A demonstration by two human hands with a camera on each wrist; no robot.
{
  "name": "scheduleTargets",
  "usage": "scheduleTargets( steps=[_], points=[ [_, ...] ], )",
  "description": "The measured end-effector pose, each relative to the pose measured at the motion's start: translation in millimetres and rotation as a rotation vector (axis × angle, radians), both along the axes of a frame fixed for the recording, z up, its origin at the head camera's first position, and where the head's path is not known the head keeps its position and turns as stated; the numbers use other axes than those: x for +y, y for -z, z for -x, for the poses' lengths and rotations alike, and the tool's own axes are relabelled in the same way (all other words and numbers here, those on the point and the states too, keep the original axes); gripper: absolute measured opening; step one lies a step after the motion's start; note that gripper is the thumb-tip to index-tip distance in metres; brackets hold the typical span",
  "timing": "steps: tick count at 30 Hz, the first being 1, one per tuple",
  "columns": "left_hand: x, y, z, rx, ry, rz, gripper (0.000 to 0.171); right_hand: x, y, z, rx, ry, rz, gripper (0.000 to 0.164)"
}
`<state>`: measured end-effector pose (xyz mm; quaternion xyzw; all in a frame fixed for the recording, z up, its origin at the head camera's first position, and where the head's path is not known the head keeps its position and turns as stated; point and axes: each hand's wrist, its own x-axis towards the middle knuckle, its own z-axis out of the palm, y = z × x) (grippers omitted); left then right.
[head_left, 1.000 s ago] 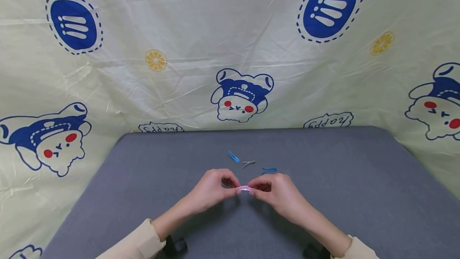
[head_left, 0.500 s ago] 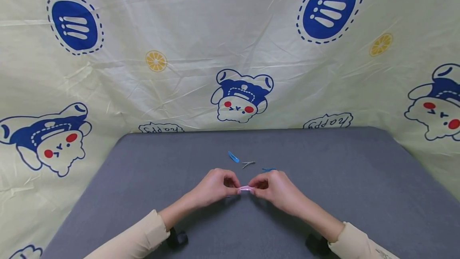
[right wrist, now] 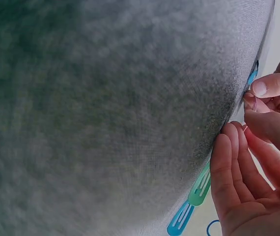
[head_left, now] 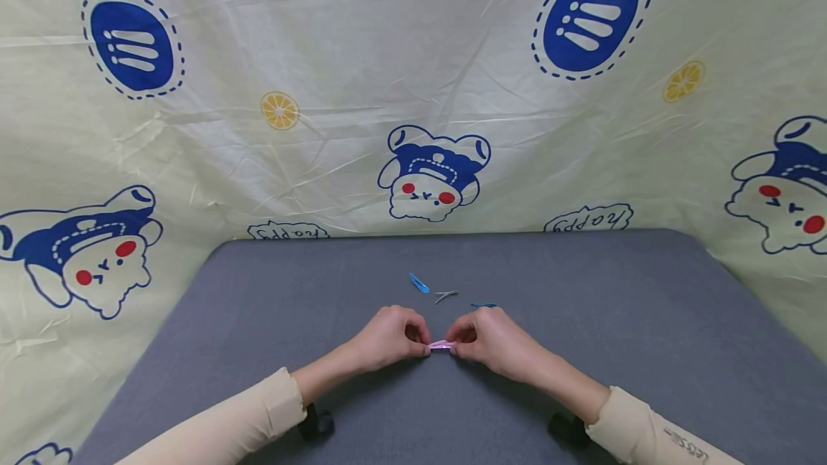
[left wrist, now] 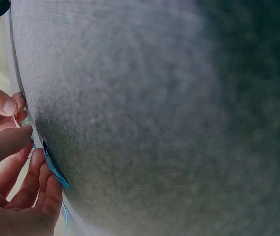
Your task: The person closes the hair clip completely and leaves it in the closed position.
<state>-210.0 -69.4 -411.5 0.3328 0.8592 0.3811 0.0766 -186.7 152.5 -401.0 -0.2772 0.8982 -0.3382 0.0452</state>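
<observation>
A pink hair clip (head_left: 441, 344) spans the gap between my two hands in the head view. My left hand (head_left: 390, 339) pinches its left end with thumb and forefinger. At its right end my right hand (head_left: 491, 343) pinches in the same manner. The fingers cover both ends of the clip. In the left wrist view, a blue hair clip (left wrist: 56, 169) lies beside the left hand's lower fingers. The right wrist view has a green hair clip (right wrist: 200, 186) and a blue one (right wrist: 180, 220) on the cloth near the right hand's fingers.
Beyond the hands on the grey table (head_left: 291, 278) lie a blue hair clip (head_left: 419, 283), a greyish clip (head_left: 446, 296) standing slightly spread and another blue clip (head_left: 483, 305), partly hidden by the right hand. A printed curtain (head_left: 336, 142) hangs behind the table.
Both hands, still pinching the pink hair clip, have come slightly lower in the head view. More of the right-hand blue clip is covered. The other clips lie as before.
</observation>
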Motion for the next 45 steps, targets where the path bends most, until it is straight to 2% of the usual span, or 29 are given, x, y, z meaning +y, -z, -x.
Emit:
scheduleTargets(
  steps=[5, 10, 22, 31, 40, 45],
  points=[
    [4, 0.1, 0.3, 0.031, -0.019, 0.042, 0.012, 1, 0.9, 2.2, -0.018, 0.004, 0.000, 0.008],
    [7, -0.6, 1.0, 0.026, -0.020, 0.072, 0.015, 2, 1.1, 4.3, -0.024, 0.010, -0.020, 0.010],
    [6, 1.6, -0.2, 0.045, -0.012, 0.062, 0.012, 1, 3.6, 4.9, -0.023, -0.013, -0.005, 0.011],
    [3, 0.2, 0.4, 0.065, 0.011, 0.086, 0.012, 0, 4.7, 6.3, -0.046, -0.036, 0.016, 0.010],
    [1, -1.3, 0.9, 0.044, 0.014, 0.078, 0.011, 2, 2.2, 6.4, -0.067, -0.063, 0.025, 0.010],
    [-3, -6.0, 2.8, -0.028, 0.030, 0.090, 0.011, 4, -4.7, -1.4, -0.095, -0.052, -0.008, 0.015]
  ],
)
